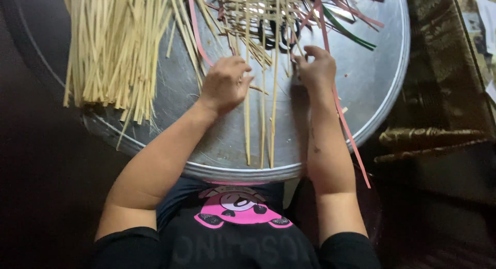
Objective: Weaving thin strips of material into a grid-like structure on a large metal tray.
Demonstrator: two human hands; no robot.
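On the round metal tray [372,88], the left hand [223,85] and right hand [316,70] pinch pale strips of the woven mat [258,16]; a loose straw bundle [113,47] lies left of it, and pink strips [343,124] trail off to the right.

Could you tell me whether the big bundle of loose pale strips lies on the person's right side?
No, the bundle of pale strips lies on the round metal tray beyond the left hand.

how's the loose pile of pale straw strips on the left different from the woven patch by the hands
The loose bundle of pale straw strips lies unwoven and roughly parallel; the woven straw lattice is crossed into a grid. The bundle is all pale; pink strips run through the lattice. Both rest on the round metal tray.
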